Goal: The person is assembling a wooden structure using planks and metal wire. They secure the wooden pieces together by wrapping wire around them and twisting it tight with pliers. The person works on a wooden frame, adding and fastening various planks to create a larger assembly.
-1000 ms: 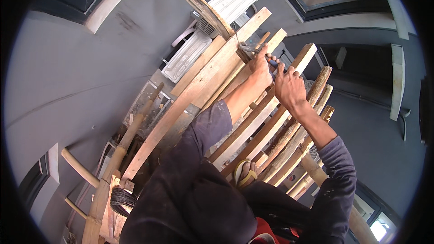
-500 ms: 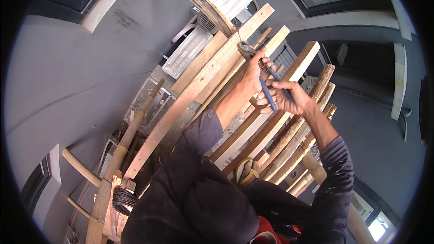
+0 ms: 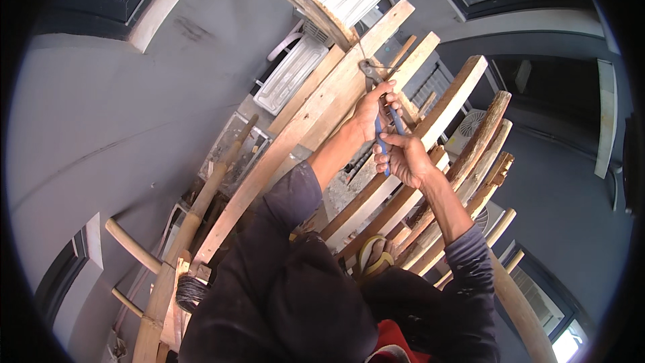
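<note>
Blue-handled pincers [image 3: 381,128] have their dark metal jaws against a thin wire [image 3: 361,48] at a joint between wooden beams. My left hand [image 3: 373,111] is closed around the handles just below the jaws. Lower down, my right hand [image 3: 408,160] grips the handle ends, its thumb across them and its fingers curled beneath. Beside the jaws runs a long squared beam [image 3: 295,124], meeting a rough, curved plank [image 3: 316,10] near its upper end. The exact bite of the jaws on the wire is too small to make out.
Several wooden beams [image 3: 463,84] lie side by side beneath me, with gaps between them. A sandalled foot [image 3: 378,255] rests on them. At lower left are a bamboo pole [image 3: 191,225] and a coil of black wire [image 3: 191,294]. Outdoor air-conditioner units [image 3: 292,74] sit below, beside grey walls [image 3: 87,114].
The pincers' handles have come closer together. My right hand has moved left and slightly down, nearer my left hand. The whole view has shifted slightly.
</note>
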`<action>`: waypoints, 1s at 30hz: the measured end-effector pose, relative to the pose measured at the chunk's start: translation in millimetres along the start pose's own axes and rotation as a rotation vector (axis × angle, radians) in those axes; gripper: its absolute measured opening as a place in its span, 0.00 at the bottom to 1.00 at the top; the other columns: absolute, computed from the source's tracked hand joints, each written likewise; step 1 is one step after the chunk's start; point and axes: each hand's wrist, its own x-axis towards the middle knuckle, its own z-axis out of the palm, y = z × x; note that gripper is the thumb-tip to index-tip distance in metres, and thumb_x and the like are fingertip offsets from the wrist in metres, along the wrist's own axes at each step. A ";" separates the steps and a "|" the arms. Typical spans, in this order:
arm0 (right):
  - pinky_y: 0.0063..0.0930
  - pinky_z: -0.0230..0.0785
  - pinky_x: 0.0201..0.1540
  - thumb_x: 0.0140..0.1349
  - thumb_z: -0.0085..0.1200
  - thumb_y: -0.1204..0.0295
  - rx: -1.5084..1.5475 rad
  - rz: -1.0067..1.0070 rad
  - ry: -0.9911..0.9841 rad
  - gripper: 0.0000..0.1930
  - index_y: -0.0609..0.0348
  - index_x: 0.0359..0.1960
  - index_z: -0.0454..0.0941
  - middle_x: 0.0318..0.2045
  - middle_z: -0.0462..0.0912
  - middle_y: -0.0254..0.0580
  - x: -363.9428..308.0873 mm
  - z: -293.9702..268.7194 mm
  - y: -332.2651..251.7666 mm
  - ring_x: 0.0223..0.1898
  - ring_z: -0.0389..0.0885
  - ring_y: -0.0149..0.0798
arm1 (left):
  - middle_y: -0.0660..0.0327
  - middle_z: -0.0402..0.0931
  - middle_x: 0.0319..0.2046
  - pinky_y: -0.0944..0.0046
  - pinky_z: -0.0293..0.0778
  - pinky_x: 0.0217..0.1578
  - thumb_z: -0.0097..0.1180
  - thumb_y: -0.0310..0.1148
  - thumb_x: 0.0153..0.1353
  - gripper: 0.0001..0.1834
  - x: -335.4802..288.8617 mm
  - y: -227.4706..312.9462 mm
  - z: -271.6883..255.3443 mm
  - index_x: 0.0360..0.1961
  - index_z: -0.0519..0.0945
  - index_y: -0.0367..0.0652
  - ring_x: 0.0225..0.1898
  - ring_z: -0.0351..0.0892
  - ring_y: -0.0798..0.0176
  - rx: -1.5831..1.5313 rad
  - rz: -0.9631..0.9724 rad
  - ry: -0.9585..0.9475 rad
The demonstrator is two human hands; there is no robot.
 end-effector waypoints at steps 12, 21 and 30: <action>0.36 0.69 0.31 0.59 0.48 0.69 -1.312 0.047 0.302 0.14 0.73 0.35 0.73 0.28 0.77 0.56 -20.6 7.4 -86.6 0.28 0.77 0.45 | 0.68 0.67 0.22 0.60 0.73 0.41 0.63 0.47 0.51 0.18 15.0 -13.2 20.8 0.21 0.69 0.49 0.30 0.71 0.64 -0.103 0.046 0.076; 0.44 0.70 0.49 0.53 0.43 0.76 -1.816 -0.169 0.547 0.15 0.81 0.35 0.71 0.34 0.77 0.74 -23.6 29.7 -46.2 0.42 0.78 0.61 | 0.66 0.65 0.22 0.64 0.72 0.26 0.66 0.40 0.50 0.19 15.4 -12.4 40.3 0.26 0.66 0.48 0.24 0.69 0.66 -0.051 0.060 0.398; 0.42 0.68 0.51 0.52 0.50 0.68 -1.776 -0.146 0.538 0.22 0.79 0.42 0.71 0.38 0.77 0.71 -24.2 30.4 -50.3 0.45 0.77 0.60 | 0.67 0.58 0.15 0.73 0.60 0.15 0.55 0.22 0.52 0.10 20.3 -15.8 40.2 0.23 0.65 0.43 0.13 0.56 0.73 0.027 0.135 0.441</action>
